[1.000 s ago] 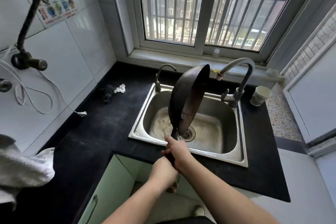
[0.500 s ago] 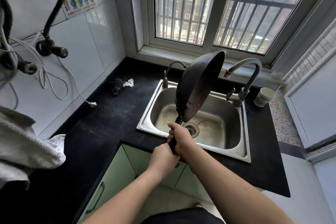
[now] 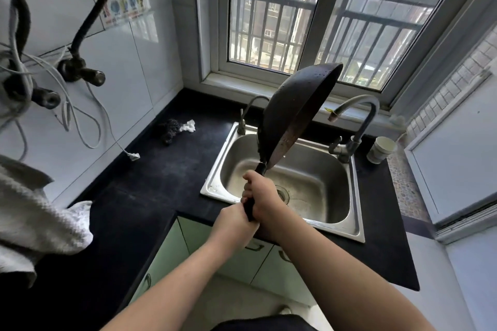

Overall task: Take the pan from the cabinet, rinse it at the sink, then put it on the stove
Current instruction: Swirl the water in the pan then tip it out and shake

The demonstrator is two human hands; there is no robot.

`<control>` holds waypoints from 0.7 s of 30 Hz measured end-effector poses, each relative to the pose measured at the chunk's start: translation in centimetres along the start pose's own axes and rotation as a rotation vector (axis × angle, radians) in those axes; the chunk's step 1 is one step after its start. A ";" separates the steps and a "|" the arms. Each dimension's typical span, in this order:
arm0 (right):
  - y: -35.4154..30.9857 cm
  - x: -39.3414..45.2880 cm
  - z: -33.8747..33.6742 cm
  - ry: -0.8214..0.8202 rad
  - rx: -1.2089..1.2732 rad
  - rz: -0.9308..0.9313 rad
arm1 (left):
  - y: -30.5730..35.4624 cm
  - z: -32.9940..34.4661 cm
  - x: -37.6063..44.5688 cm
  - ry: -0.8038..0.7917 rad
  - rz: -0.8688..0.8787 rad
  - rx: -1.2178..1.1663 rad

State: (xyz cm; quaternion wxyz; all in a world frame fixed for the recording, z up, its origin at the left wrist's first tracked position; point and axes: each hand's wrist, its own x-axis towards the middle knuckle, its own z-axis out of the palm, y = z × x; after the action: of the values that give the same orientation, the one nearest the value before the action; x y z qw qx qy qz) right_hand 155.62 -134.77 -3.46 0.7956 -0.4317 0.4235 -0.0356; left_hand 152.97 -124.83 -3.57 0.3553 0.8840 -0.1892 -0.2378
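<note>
Head view — where's your pan (image 3: pixel 293 113)?
— Tilted on edge above the sink (image 3: pixel 347 228), just beyond your hands; right hand (image 3: pixel 265 200) and left hand (image 3: pixel 231 228) both grip its handle.
— Advice?
— Let it drip, then carry it level.

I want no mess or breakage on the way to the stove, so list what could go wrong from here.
1. The pan is held nearly on edge above the sink with droplets on it; carried like that it may drip on the counter.
2. Its rim is close to the tall faucet; a swing to the right could knock it or the paper cup.
3. Left hand and right hand share one short handle; a wet grip may slip.
</note>
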 end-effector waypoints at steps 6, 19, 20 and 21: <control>-2.7 -1.7 1.7 -0.050 0.086 -0.042 | 1.5 -3.0 0.6 0.004 0.084 0.047; -6.4 -3.9 3.5 -0.141 0.157 -0.170 | 4.7 -6.9 -0.2 0.060 0.157 0.010; -6.6 -4.2 3.5 -0.151 0.158 -0.174 | 5.0 -7.1 -0.4 0.059 0.160 -0.001; -6.9 -4.6 3.5 -0.162 0.160 -0.176 | 5.2 -7.2 -0.6 0.057 0.165 -0.012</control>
State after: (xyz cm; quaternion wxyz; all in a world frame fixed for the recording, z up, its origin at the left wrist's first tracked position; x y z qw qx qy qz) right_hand 157.27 -134.83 5.37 0.8528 -0.4038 0.3144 -0.1039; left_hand 155.60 -124.11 4.94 0.3842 0.8697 -0.2498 -0.1835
